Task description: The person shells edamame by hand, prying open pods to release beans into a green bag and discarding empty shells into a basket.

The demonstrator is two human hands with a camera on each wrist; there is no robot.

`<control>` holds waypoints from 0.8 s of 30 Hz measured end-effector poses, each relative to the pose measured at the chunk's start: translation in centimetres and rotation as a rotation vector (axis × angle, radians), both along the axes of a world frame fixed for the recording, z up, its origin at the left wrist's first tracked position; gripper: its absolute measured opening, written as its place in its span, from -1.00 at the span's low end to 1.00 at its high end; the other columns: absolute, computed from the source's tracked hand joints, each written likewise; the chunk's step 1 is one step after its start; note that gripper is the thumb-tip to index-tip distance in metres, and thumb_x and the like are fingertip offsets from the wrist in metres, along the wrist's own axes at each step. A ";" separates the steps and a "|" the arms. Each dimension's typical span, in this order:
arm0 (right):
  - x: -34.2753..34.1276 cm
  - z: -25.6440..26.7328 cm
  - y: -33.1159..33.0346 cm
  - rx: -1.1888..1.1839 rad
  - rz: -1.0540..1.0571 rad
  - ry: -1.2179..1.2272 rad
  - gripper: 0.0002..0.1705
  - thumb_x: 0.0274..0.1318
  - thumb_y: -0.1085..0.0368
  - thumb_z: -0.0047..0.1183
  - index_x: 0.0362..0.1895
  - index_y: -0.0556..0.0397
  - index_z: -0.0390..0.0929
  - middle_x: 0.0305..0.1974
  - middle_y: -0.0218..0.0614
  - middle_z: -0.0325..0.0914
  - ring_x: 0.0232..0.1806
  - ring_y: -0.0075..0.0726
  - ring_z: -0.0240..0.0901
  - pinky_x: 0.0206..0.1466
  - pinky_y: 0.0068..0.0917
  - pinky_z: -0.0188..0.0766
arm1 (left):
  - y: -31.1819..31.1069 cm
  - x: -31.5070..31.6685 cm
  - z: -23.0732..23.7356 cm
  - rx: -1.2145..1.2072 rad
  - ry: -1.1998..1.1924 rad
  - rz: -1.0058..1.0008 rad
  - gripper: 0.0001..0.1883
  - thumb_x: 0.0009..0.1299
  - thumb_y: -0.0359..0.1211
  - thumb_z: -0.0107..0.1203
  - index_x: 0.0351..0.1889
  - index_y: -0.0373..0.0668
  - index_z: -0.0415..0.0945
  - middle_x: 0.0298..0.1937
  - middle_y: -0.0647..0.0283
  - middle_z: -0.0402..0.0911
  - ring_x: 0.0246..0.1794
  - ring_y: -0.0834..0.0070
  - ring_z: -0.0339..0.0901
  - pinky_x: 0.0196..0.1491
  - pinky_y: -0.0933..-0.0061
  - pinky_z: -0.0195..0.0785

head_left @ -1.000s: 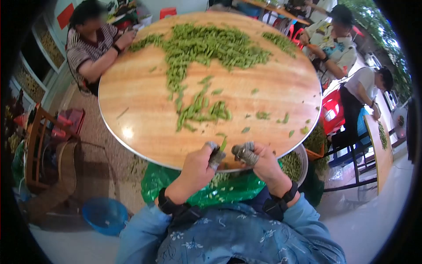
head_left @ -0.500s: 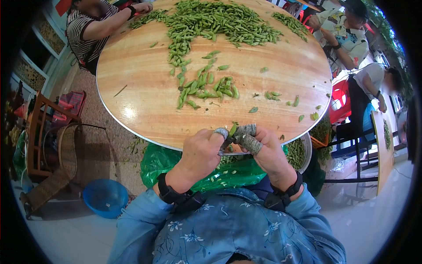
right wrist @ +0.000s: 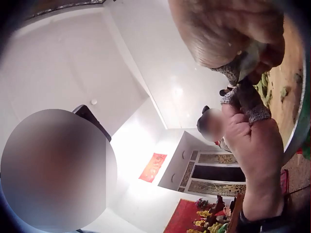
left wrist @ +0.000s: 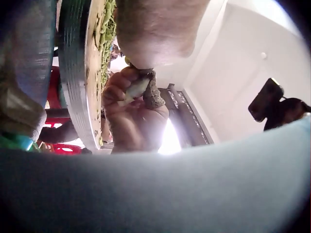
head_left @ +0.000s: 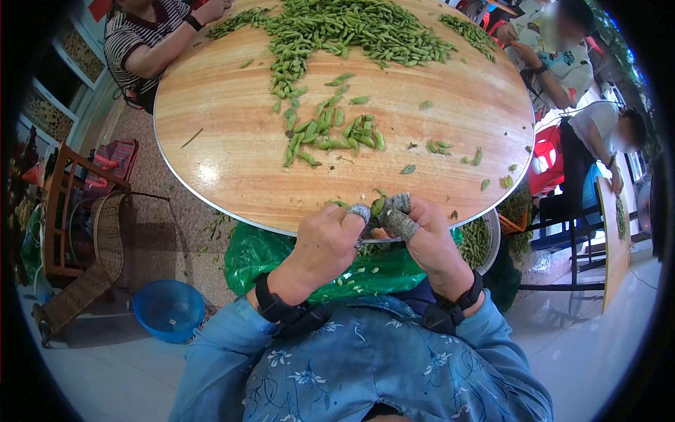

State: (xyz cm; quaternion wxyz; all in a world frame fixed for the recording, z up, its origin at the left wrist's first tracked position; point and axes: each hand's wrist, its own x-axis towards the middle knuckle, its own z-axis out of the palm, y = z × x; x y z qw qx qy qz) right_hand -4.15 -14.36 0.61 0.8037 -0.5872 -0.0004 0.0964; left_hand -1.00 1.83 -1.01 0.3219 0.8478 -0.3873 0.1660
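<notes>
Both hands meet over the near edge of the round wooden table point(head_left: 239, 176), knitted covers on some of their fingers. My right hand point(head_left: 437, 243) grips a green soybean pod point(head_left: 378, 206) between covered thumb and fingers. A pale green pod point(left wrist: 138, 90) shows in its curled fingers in the left wrist view. From the other side, my left hand point(head_left: 323, 238) pinches at the soybean pod, its covered thumb right against the right hand's fingertips. Loose pods point(head_left: 334, 133) lie ahead on the table, with a large heap of pods point(head_left: 351, 32) beyond.
Under the table edge hang a green plastic bag point(head_left: 260, 260) and a basin of pods point(head_left: 485, 243). A blue basin point(head_left: 169, 309) stands on the floor at left, near a wooden chair point(head_left: 70, 211). Other people sit around the table and at another table on the right.
A second ago the hands were apart, a pod upright in the left hand. They came together at the pod and stay joined there. The head view has tilted down.
</notes>
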 end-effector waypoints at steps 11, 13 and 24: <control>0.4 -2.2 0.2 0.059 0.011 -0.123 -0.86 0.03 0.38 -0.06 -0.30 0.17 0.39 -0.37 -0.43 0.44 -0.33 -0.61 0.34 -0.21 -0.63 0.29 | 0.2 -0.6 -0.3 -0.549 1.102 -0.054 -0.92 0.17 -0.48 -0.04 -0.40 -0.28 0.32 -0.57 0.11 0.44 -0.56 0.29 0.42 -0.53 0.42 0.23; 0.4 -2.2 0.3 0.069 -0.003 -0.128 -0.87 0.03 0.39 -0.07 -0.30 0.17 0.38 -0.37 -0.43 0.44 -0.33 -0.61 0.33 -0.21 -0.63 0.29 | -0.1 -0.5 -0.3 -0.556 1.017 -0.047 -0.91 0.18 -0.47 -0.05 -0.40 -0.29 0.32 -0.59 0.12 0.43 -0.58 0.34 0.41 -0.53 0.44 0.24; 0.3 0.6 0.5 -0.652 -0.049 -0.494 -0.82 -0.28 0.55 -0.01 -0.43 0.17 0.41 -0.49 -0.18 0.39 -0.41 -0.20 0.35 -0.31 -0.45 0.27 | -0.3 0.0 0.5 -0.520 0.741 -0.055 -0.93 0.16 -0.56 -0.12 -0.39 -0.31 0.29 -0.58 0.21 0.39 -0.57 0.53 0.36 -0.47 0.54 0.26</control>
